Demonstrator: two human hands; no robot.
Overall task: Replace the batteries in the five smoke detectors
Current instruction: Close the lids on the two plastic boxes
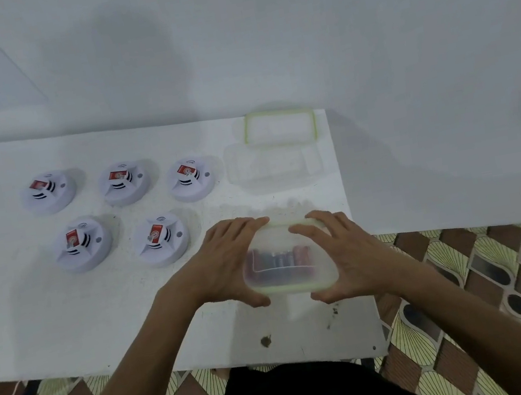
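Several white round smoke detectors lie on the white table (31,325), each with a red battery showing on top: three in a back row (48,192), (124,183), (192,178) and two in front (82,243), (161,240). Near the table's right front, a translucent plastic box with a green-edged lid (286,259) holds reddish and bluish batteries, blurred through the lid. My left hand (226,266) grips its left side and my right hand (342,252) grips its right side, fingers over the lid's far edge.
An empty clear plastic box (268,169) stands behind the held one, with its green-rimmed lid (279,126) lying beside it at the table's back right corner. A white wall rises behind. The table's right edge is close; patterned floor lies beyond.
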